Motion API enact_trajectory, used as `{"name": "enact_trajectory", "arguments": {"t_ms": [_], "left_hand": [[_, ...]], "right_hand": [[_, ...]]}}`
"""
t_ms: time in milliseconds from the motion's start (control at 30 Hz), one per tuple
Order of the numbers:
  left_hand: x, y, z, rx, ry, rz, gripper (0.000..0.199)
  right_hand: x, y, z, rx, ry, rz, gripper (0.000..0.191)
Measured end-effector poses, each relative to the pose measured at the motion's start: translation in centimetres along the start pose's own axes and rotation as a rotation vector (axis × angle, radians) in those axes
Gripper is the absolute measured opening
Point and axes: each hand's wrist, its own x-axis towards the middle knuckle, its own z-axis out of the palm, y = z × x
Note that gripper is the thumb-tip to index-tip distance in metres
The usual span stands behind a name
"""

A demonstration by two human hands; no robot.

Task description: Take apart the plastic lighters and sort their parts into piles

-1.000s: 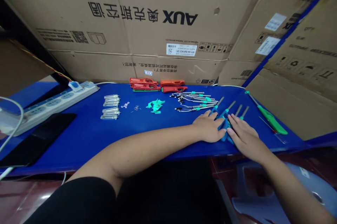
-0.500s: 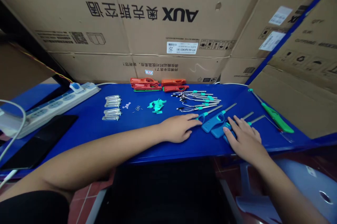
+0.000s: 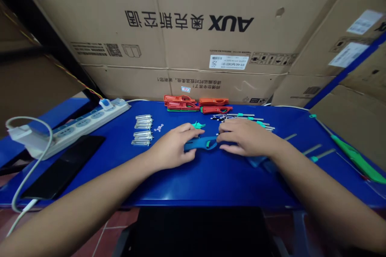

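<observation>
A blue lighter body (image 3: pixel 199 143) with a teal trigger is held level just above or on the blue tabletop. My left hand (image 3: pixel 172 148) grips its handle end between thumb and fingers. My right hand (image 3: pixel 249 136) is closed round its other end, and its fingers hide whatever sticks out there. Teal trigger pieces (image 3: pixel 198 125) lie just beyond my left fingertips. Metal rods with wires (image 3: pixel 256 119) are partly covered by my right hand. More blue lighters (image 3: pixel 267 163) with metal rods lie under my right forearm, blurred.
Red and orange handle shells (image 3: pixel 181 102) are stacked along the cardboard wall (image 3: pixel 181 52). Clear tubes (image 3: pixel 142 130) and small white parts (image 3: pixel 159 128) lie at left. Farther left are a power strip (image 3: pixel 87 122) and a black phone (image 3: pixel 64 168). A green long-necked lighter (image 3: pixel 358 158) lies at right.
My hands have moved left from the row of blue lighters, bringing one lighter body between them. The right hand has come off the row, and the view has turned a little.
</observation>
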Motion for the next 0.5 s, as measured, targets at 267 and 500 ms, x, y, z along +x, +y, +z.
{"name": "enact_trajectory", "arguments": {"t_ms": [267,500], "left_hand": [[-0.4,-1.0,-1.7,-0.036,-0.054,-0.036,0.036],[-1.0,1.5,-1.1,0.430,-0.263,-0.102,0.049]], "right_hand": [[0.5,1.7,3.0,0.012,0.106,0.159,0.029],[1.2,-1.4,2.4,-0.212,0.021,0.172,0.032]]}}
